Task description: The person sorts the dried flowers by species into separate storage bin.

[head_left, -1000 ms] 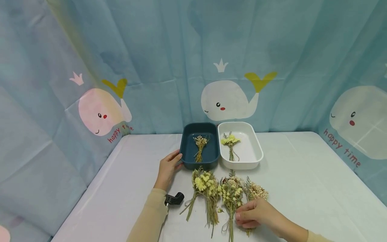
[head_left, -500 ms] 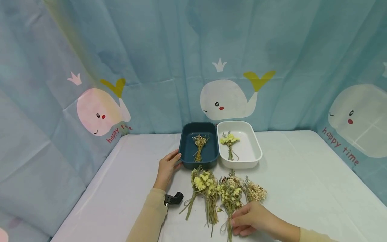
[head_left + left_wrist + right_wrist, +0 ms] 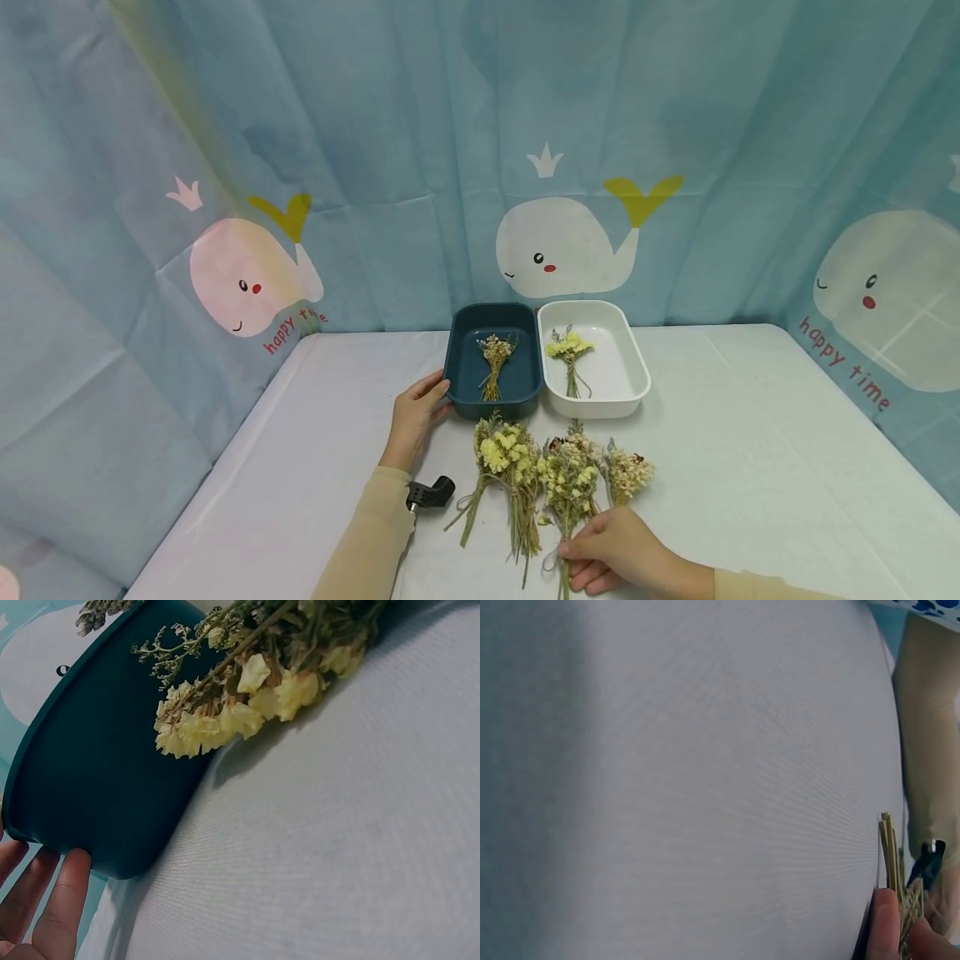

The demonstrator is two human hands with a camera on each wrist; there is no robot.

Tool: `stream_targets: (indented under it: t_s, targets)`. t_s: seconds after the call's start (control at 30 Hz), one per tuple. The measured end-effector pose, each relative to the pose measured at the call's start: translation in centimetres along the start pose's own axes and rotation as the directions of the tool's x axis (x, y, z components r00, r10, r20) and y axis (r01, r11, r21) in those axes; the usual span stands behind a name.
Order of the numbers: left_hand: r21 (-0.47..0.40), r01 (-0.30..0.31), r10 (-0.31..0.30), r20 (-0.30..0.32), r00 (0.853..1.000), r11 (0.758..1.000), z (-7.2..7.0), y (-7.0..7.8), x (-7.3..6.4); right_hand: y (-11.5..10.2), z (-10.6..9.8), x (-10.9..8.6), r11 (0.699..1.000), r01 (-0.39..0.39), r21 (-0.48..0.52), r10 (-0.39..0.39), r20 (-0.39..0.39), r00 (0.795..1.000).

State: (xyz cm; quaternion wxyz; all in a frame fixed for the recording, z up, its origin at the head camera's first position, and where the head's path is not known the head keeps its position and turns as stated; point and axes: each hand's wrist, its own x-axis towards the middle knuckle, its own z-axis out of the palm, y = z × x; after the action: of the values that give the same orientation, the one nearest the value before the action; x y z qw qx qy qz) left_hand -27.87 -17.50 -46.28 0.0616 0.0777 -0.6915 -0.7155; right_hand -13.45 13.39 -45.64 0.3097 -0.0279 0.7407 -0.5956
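Note:
My left hand point(image 3: 416, 417) holds the left front corner of a dark blue tray point(image 3: 495, 412); in the left wrist view, fingers point(image 3: 64, 900) touch its outer wall below the rim. My right hand point(image 3: 622, 550) pinches the stems of a dried flower bunch point(image 3: 568, 483) with small yellow and cream blooms. Those stems point(image 3: 889, 851) show between thumb and finger in the right wrist view. Just left lie yellow dried bunches point(image 3: 504, 454), overlapping. A cream bunch point(image 3: 628, 473) lies right of the held one, its stems hidden behind my hand.
A beige dried bunch point(image 3: 495, 354) lies in the blue tray. Beside it, a white tray point(image 3: 618, 358) contains a yellow bunch point(image 3: 572, 346). A blue whale-print curtain point(image 3: 390, 125) surrounds the white-covered table point(image 3: 750, 458) at back and sides.
My right hand has moved left from near the cream bunch to the stems of the yellow and cream bunch and taken hold of them. The left hand stays at the blue tray.

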Motion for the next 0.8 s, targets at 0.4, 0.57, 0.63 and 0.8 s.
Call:
stream_targets:
  t_s: [0.4, 0.57, 0.63, 0.8]
  targets:
    - [-0.008, -0.02, 0.02, -0.006, 1.0, 1.0, 0.0, -0.1, 0.0, -0.1, 0.2, 0.0, 1.0, -0.013, -0.002, 0.013, -0.011, 1.0]
    - [-0.02, -0.01, 0.01, 0.008, 1.0, 1.0, 0.1, 0.0, -0.1, -0.3, 0.0, -0.5, 1.0, -0.018, -0.003, 0.018, -0.029, 0.999]
    - [-0.021, -0.008, 0.008, 0.012, 1.0, 1.0, 0.0, 0.0, -0.1, -0.2, -0.2, -0.7, 1.0, -0.013, 0.01, 0.013, -0.034, 0.999]
    - [-0.013, -0.005, 0.005, 0.006, 1.0, 1.0, 0.0, -0.1, 0.0, -0.6, -0.4, -1.1, 0.999, -0.003, 0.049, 0.006, -0.048, 0.999]
